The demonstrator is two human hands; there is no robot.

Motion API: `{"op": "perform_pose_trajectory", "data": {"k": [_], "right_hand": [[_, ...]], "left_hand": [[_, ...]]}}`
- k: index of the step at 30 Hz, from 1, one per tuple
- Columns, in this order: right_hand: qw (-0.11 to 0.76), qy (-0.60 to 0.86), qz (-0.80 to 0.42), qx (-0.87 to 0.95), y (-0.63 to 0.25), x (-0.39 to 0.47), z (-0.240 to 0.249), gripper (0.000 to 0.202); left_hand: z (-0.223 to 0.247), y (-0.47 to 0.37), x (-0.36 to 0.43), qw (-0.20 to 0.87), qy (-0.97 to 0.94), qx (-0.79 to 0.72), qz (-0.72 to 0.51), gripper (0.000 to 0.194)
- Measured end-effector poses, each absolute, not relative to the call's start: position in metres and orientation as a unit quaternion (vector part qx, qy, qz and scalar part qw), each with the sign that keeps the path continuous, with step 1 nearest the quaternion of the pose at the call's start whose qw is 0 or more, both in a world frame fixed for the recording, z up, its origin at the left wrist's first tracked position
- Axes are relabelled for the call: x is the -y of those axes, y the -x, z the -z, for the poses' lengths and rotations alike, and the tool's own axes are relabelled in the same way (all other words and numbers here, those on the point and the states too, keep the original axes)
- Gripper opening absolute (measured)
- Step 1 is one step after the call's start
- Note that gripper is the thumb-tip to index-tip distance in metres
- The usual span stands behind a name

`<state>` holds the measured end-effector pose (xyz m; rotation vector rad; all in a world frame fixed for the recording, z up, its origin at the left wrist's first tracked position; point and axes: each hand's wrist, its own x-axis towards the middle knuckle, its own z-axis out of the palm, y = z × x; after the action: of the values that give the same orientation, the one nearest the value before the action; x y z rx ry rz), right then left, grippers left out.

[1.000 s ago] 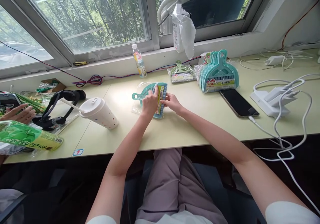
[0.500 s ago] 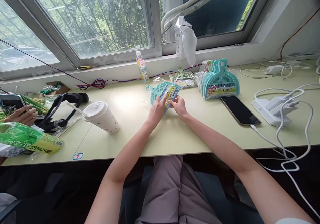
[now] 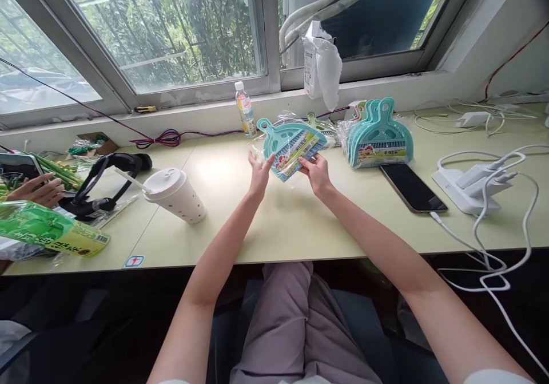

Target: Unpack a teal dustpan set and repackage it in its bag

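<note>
A turquoise mini dustpan and brush set, wrapped in clear plastic, is held tilted above the table, its handle at the upper left and its coloured label facing me. My right hand pinches its lower right edge, thumb in front. Beside the lower left edge is my left hand, fingers spread and thumb close to the wrapper; I cannot tell whether it touches. Behind, partly covered by the held set, lies a green dustpan set. To the right stands a row of turquoise dustpan sets, also wrapped.
A lidded cup with a straw stands left, near a black headband device and a green package. Another person's hand is at far left. A bottle stands behind; a phone and charger cables lie right.
The dustpan set has been raised and turned so its label faces me more fully. My left hand has moved off the label to the left edge, its fingers opening.
</note>
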<state>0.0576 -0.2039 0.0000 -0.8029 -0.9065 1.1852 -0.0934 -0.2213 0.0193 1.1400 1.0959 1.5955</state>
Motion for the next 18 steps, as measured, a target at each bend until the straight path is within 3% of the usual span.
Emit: {"op": "perform_pose_trajectory", "data": {"k": [2,7,10,18], "right_hand": [[0.674,0.347,-0.507,0.411,-0.057,0.205,-0.001,0.033],[0.736,0.336,-0.472,0.351,-0.069,0.198,-0.006,0.029],[0.724,0.331,-0.485,0.362,-0.075,0.194,-0.008,0.03],[0.652,0.355,-0.505,0.44,-0.055,0.21,-0.005,0.036]], "left_hand": [[-0.013,0.083,0.221,0.59,-0.391,-0.377,-0.597,0.043],[0.001,0.059,0.233,0.722,-0.385,-0.286,-0.499,0.037],[-0.003,0.068,0.228,0.694,-0.401,-0.317,-0.508,0.026],[0.001,0.099,0.21,0.615,-0.428,-0.337,-0.57,0.045]]}}
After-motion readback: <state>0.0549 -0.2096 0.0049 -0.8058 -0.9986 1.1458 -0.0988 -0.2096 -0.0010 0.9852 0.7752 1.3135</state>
